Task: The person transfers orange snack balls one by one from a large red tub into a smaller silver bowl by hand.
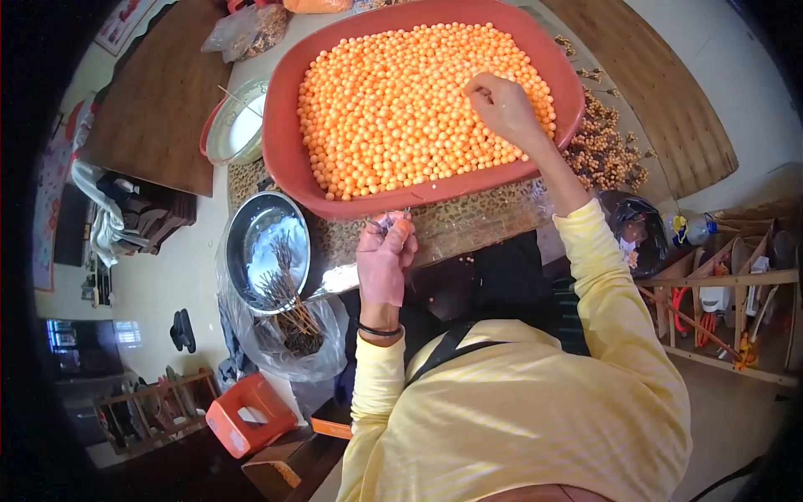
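A large red basin [280, 109] full of small orange balls [401, 109] stands on a leopard-print cloth [477, 209]. Over the right part of the balls is my right hand [502, 105], its fingers bent and pinched together; what they hold, if anything, is too small to make out. My left hand [385, 255] is closed in front of the basin's near rim, around a small dark thing with thin ends, probably a stem, that I cannot clearly make out. A black band circles the left wrist.
Left of my left hand, a metal bowl [237, 280] holds bluish-white material and thin brown twigs [288, 293] leaning out. A bowl of white liquid [222, 138] with a stick stands beside the basin. Ball-tipped branches [606, 142] lie right. A red stool [251, 414] is lower left.
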{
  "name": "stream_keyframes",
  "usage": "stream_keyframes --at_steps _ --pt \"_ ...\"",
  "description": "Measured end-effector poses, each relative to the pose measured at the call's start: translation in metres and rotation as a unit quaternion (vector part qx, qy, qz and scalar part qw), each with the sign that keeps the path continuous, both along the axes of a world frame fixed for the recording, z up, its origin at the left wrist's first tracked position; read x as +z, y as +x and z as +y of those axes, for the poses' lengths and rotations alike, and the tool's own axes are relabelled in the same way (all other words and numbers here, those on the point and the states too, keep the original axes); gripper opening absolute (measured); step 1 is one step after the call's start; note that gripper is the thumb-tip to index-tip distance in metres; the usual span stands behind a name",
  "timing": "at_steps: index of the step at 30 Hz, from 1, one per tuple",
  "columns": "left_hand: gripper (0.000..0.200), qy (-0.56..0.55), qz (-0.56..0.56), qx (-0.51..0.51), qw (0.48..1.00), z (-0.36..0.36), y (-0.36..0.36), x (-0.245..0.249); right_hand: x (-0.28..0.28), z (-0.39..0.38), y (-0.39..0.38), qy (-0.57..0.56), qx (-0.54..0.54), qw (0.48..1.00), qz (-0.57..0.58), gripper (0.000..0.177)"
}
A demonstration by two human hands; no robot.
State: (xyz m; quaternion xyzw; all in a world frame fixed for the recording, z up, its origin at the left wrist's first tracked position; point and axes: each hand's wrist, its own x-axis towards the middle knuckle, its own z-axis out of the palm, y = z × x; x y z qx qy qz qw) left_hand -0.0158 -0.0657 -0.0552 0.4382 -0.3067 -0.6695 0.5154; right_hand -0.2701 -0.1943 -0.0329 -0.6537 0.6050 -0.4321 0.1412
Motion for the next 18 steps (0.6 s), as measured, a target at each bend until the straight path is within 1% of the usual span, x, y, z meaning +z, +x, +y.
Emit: stream_keyframes --at_steps 2,3,7,8,12,13,17,18 --pt "0.013 -0.001 -0.009 -0.002 1.0 0.001 -0.002 -0.002 0.0 0.008 -0.001 0.02 0.047 0.998 -0.031 0.008" --pt "0.013 -0.001 -0.009 -0.004 1.0 0.002 -0.002 -0.002 0.001 0.012 -0.001 0.021 0.045 0.998 -0.032 0.008" --pt "0.013 0.0 -0.022 -0.002 1.0 0.004 -0.004 -0.003 0.001 0.025 0.0 -0.001 0.036 0.994 0.104 0.011" --pt "0.013 0.0 -0.023 -0.002 1.0 0.004 -0.004 -0.003 -0.002 0.024 0.001 -0.001 0.036 0.994 0.103 0.011" --pt "0.013 0.01 -0.017 -0.005 1.0 0.004 -0.002 -0.007 -0.018 0.018 0.003 -0.027 0.008 0.985 0.171 0.014" --pt "0.013 0.01 -0.017 -0.004 1.0 0.004 -0.002 -0.007 -0.018 0.017 0.003 -0.028 0.009 0.985 0.172 0.014" --pt "0.013 0.008 -0.01 -0.006 1.0 0.007 -0.004 -0.009 -0.02 0.02 0.0 -0.028 -0.088 0.977 0.191 0.012" --pt "0.013 0.009 -0.009 -0.006 1.0 0.007 -0.004 -0.009 -0.018 0.021 0.0 -0.027 -0.088 0.977 0.192 0.012"
